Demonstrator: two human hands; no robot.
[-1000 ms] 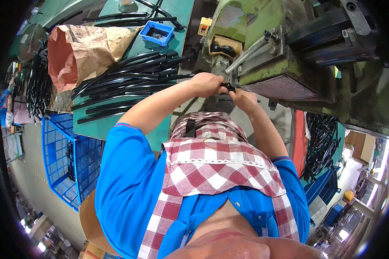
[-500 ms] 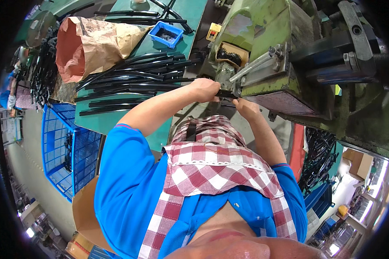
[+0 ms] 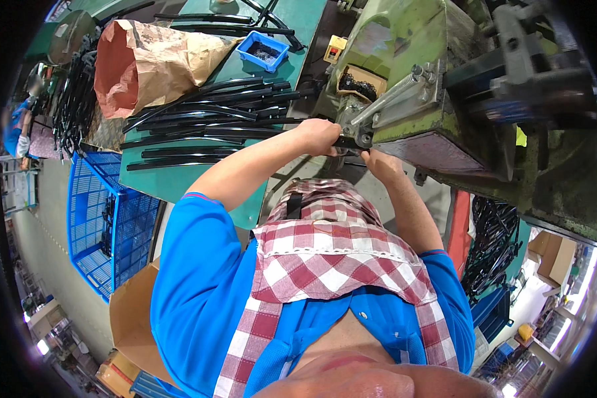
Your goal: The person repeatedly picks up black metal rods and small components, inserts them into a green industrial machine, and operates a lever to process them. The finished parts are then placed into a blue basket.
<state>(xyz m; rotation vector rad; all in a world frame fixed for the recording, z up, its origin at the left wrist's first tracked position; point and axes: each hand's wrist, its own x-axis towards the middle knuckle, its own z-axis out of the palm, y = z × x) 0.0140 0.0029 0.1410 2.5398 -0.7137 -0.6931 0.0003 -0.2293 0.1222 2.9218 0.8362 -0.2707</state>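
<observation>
My left hand (image 3: 321, 137) is wrapped round a black tube (image 3: 346, 142) at the working end of a green press machine (image 3: 438, 149). Only a short piece of the tube shows past my fingers, next to the machine's round metal tooling (image 3: 363, 138). My right hand (image 3: 382, 164) is closed just below that tooling, with its fingertips at the near side of the tube's end. What those fingertips grip is mostly hidden. Left of my left hand, several glossy black tubes (image 3: 199, 126) lie side by side on a green table (image 3: 172, 182).
On the table stand a brown paper sack (image 3: 169, 63) and a blue tray (image 3: 264, 52) of small dark parts. A carton of black parts (image 3: 361, 83) sits on the machine. Below left is a blue crate (image 3: 113, 232); at right, a heap of black parts (image 3: 491, 245).
The machine's dark mechanism at upper right has shifted and is now blurred by motion. My hands stay at the tooling with the tube. The whole view has moved slightly.
</observation>
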